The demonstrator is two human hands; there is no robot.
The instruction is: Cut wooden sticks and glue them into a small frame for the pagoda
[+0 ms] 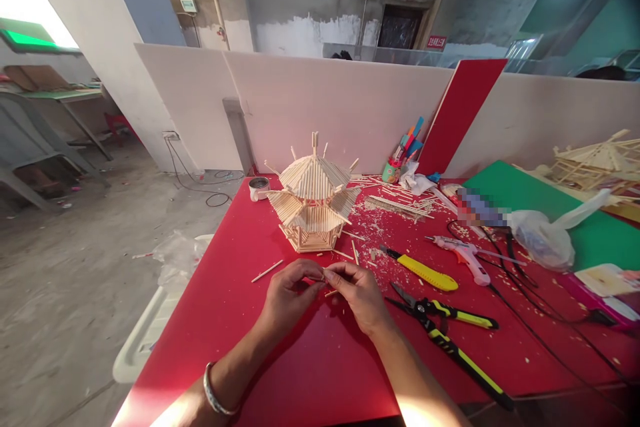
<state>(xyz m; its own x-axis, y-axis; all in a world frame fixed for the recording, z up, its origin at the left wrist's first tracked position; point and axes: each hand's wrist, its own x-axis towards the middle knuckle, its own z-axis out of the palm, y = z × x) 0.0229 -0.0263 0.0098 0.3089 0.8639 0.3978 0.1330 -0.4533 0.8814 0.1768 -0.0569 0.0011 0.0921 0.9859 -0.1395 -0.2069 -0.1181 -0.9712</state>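
My left hand (pixel 290 297) and my right hand (pixel 361 293) meet at the fingertips above the red table (pixel 280 373). Both are closed in a pinch, thumbs against fingers; whatever lies between them is too small and covered to name. A short wooden stick (pixel 331 293) shows just under my right hand. Directly beyond my hands stands a pagoda model (pixel 315 180) built from thin wooden sticks, with two tiers of roof and a railed base. One loose stick (pixel 267 271) lies left of my hands, and others are scattered at the model's right side.
To the right lie a yellow utility knife (pixel 427 272), pruning shears (pixel 425 310) and a pink glue gun (pixel 465 257) with cables. A small cup (pixel 259 189), a pen holder (pixel 393 170) and a stick pile (pixel 400 203) sit farther back. Another stick model (pixel 605 163) is at far right.
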